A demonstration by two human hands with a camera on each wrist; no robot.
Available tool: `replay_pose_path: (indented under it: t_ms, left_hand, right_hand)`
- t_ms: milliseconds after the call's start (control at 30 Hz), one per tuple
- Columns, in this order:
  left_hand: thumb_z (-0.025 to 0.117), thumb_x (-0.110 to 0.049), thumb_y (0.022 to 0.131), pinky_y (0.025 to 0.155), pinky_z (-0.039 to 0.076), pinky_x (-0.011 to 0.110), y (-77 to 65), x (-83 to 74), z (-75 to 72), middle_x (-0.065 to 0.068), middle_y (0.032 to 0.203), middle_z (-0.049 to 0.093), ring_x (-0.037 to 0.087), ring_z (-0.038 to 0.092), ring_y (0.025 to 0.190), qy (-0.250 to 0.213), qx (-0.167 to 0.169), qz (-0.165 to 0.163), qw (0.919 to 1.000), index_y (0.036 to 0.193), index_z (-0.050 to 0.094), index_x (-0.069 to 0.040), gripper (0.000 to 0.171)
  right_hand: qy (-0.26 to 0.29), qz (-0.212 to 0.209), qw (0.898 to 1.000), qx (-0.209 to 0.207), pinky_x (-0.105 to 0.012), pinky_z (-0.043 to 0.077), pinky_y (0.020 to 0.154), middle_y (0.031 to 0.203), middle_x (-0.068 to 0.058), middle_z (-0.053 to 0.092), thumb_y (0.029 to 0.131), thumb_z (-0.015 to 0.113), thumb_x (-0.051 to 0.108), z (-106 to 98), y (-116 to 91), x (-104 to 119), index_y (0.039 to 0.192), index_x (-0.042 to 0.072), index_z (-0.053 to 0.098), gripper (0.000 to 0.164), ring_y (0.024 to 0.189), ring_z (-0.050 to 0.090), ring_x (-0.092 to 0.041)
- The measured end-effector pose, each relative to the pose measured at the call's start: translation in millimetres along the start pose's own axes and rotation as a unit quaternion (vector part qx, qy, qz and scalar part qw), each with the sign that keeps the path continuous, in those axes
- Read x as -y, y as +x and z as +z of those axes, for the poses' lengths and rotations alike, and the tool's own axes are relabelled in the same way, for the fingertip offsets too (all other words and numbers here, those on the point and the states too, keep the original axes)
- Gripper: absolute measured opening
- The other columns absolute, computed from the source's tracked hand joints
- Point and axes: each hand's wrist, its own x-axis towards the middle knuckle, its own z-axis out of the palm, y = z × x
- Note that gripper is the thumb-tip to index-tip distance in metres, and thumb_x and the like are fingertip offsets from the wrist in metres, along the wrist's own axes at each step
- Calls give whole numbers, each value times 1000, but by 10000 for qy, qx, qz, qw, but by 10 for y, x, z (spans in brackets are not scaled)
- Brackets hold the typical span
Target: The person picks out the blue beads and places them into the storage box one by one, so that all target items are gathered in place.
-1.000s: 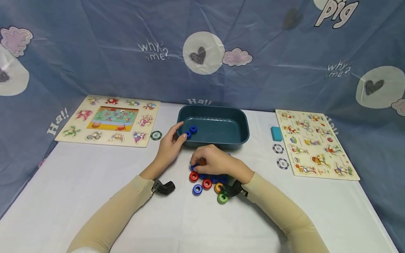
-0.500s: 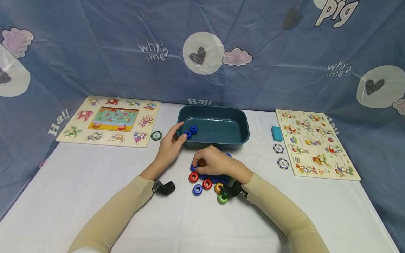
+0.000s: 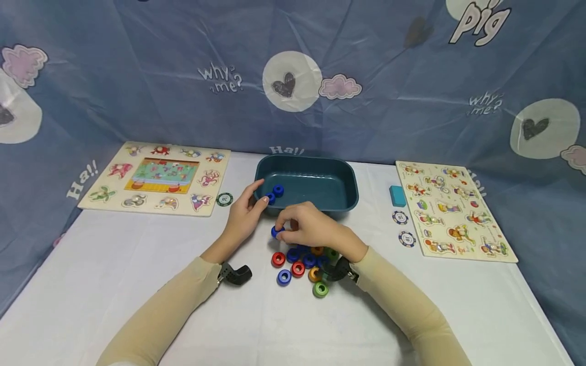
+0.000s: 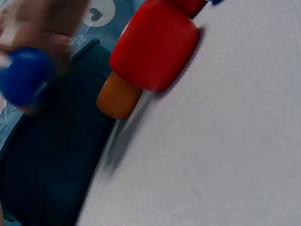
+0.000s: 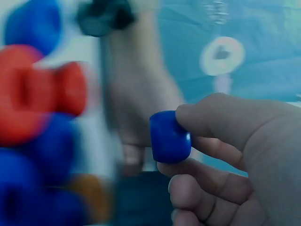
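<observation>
Between thumb and fingertips, my right hand [image 3: 306,223] pinches a blue ring [image 5: 170,137], raised beside the front wall of a dark green basin [image 3: 311,209]. My left hand [image 3: 242,216] touches the basin's left front corner, fingers fairly straight and thumb over the rim. Two blue rings [image 3: 278,190] lie inside the basin near that thumb. Below my right hand several loose rings cluster on the white table, including a red ring [image 3: 278,260], a blue ring [image 3: 284,277] and a green ring [image 3: 320,290]. My right hand and wrist strap hide part of the cluster.
A wooden puzzle board [image 3: 206,203] lies at the left, with a green-rimmed chip [image 3: 224,199] beside it. At the right are another puzzle board [image 3: 426,234], a teal block [image 3: 397,196] and two chips [image 3: 400,217]. A printed blue cloth [image 3: 183,112] hangs behind the table.
My right hand has lifted the blue ring from the cluster and moved slightly toward the basin, uncovering more rings. My left hand stays at the basin's corner.
</observation>
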Motion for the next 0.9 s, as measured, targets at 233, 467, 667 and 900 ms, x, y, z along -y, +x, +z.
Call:
replay_pose_path:
  t_ms: [233, 467, 667, 900]
  left_hand:
    - [57, -25, 98, 60, 35, 21, -18, 19, -17, 13, 115, 59, 10, 42, 68, -170, 84, -144, 9997, 144, 46, -21, 48]
    - [56, -23, 98, 74, 44, 13, -1, 11, 4, 15, 137, 54, 20, 60, 105, -359, 174, -134, 9991, 146, 44, -17, 49]
    - [55, -20, 99, 85, 48, 19, -15, -109, -24, 13, 148, 46, 24, 57, 121, -398, 255, -155, 9988, 146, 44, -13, 49]
    - [56, -22, 97, 67, 38, 17, -2, -24, 0, 15, 134, 55, 19, 54, 88, -228, 140, -95, 9996, 145, 45, -16, 49]
  right_hand:
    - [414, 138, 9937, -1033, -23, 42, 54, 81, 1, 69, 87, 72, 17, -402, 204, 20, 91, 13, 74, 6, 55, 50, -10]
    - [687, 962, 9867, -1120, -24, 43, 56, 87, -3, 70, 88, 71, 18, -365, 374, -246, 93, 11, 73, 9, 62, 55, -24]
    - [446, 1420, 9848, -898, -27, 50, 63, 97, -6, 71, 87, 72, 16, -244, 400, -511, 98, 7, 72, 14, 69, 62, -17]
    - [390, 2246, 9735, -166, -35, 53, 89, 106, -8, 70, 90, 66, 4, -148, 449, -666, 101, 8, 70, 12, 95, 66, -19]
